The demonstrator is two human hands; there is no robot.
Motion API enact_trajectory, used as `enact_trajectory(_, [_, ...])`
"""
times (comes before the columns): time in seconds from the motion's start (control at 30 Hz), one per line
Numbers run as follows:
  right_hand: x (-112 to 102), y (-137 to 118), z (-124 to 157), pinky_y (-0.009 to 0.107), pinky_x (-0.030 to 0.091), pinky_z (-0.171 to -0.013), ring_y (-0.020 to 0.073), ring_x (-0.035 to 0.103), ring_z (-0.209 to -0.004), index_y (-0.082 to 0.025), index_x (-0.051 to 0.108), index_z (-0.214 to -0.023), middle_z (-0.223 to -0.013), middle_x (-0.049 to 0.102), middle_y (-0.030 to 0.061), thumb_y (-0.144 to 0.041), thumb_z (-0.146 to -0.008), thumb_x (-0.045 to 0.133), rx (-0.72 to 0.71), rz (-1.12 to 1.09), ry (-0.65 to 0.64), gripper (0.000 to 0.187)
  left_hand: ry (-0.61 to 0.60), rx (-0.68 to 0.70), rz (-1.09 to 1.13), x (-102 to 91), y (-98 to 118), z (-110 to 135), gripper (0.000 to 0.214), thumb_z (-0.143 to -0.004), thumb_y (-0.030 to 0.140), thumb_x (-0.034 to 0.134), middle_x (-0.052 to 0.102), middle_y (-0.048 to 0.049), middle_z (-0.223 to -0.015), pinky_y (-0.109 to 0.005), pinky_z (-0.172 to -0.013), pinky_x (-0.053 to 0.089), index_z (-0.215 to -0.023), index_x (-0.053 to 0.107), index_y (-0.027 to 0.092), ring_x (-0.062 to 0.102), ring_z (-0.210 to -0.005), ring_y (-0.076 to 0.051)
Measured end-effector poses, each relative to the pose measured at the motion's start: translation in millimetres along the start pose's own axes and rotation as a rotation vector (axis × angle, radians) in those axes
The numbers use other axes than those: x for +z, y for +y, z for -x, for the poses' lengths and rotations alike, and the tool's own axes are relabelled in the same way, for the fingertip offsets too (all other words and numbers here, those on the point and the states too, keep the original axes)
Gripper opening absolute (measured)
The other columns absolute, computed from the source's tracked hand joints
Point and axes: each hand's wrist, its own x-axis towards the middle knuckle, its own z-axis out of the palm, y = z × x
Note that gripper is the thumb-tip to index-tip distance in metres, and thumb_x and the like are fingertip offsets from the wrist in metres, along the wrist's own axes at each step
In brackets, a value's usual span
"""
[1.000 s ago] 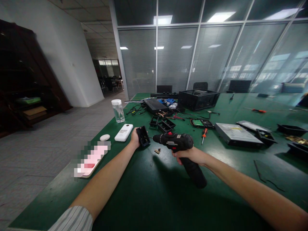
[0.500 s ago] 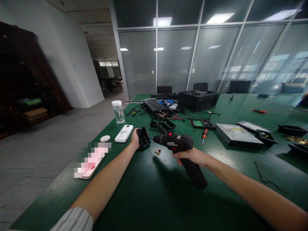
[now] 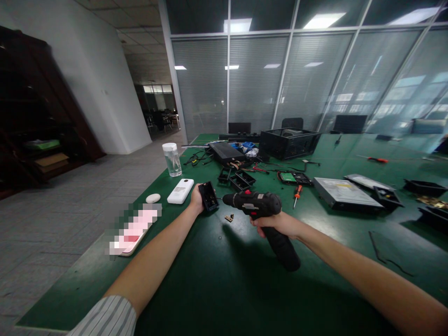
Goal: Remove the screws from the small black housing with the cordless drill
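My left hand [image 3: 196,199] grips a small black open-faced plastic part [image 3: 209,196], held upright on the green table [image 3: 224,289]. My right hand [image 3: 276,223] is wrapped round the handle of a black cordless drill [image 3: 261,207] with a red switch. The drill's nose points left at the black part, and its tip sits right at the part's edge. A small brass-coloured bit of metal [image 3: 229,218] lies on the table just below the drill's nose.
A white device [image 3: 180,191], a white oval puck [image 3: 153,198] and a clear cup [image 3: 171,159] sit at the left. Black trays [image 3: 240,178], a red-handled screwdriver [image 3: 297,192], a green circuit board [image 3: 291,178], a flat drive [image 3: 341,193] and a black crate [image 3: 287,143] lie beyond.
Both hands, the part and the drill keep their places; only the view has shifted a little.
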Motion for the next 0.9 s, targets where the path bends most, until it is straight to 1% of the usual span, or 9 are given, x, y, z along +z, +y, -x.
enact_trajectory(0.27, [-1.8,2.4,-0.8,0.027,0.039,-0.051,0.0125,0.053,-0.047,-0.014,0.057,-0.077,-0.053,0.057,-0.0017,-0.025,-0.069,0.062,-0.003,0.004,-0.012,0.014,-0.020,-0.009,0.017,-0.8,0.0,-0.3,0.028,-0.077,0.032,0.043,0.065,-0.0085,-0.063,-0.032,-0.055,0.051,-0.072,0.062,0.012,0.064,-0.060,-0.022])
enact_trajectory(0.5, [-2.0,2.7,-0.8,0.027,0.039,-0.052,0.0122,0.053,-0.048,-0.014,0.058,-0.078,-0.055,0.059,-0.0007,-0.026,-0.069,0.062,0.002,-0.001,-0.008,0.015,-0.030,0.018,-0.018,-2.6,-1.2,-1.9,0.029,-0.077,0.033,0.043,0.064,-0.0083,-0.062,-0.032,-0.055,0.051,-0.073,0.062,0.012,0.064,-0.060,-0.022])
enact_trajectory(0.77, [-3.1,4.6,-1.3,0.027,0.039,-0.052,0.0127,0.054,-0.048,-0.014,0.058,-0.078,-0.053,0.058,-0.0012,-0.025,-0.070,0.062,0.008,0.015,-0.010,0.014,-0.041,0.013,0.001,-3.1,-1.3,-2.5,0.028,-0.076,0.033,0.043,0.064,-0.0084,-0.062,-0.033,-0.054,0.051,-0.072,0.062,0.012,0.064,-0.060,-0.022])
enact_trajectory(0.9, [-3.4,5.4,-1.4,0.026,0.040,-0.052,0.0118,0.054,-0.048,-0.015,0.058,-0.079,-0.056,0.059,-0.0018,-0.024,-0.070,0.062,0.007,0.010,-0.003,0.014,-0.035,0.005,0.009,-2.7,-1.1,-2.6,0.029,-0.077,0.033,0.043,0.064,-0.0082,-0.061,-0.032,-0.054,0.050,-0.073,0.063,0.012,0.064,-0.059,-0.022])
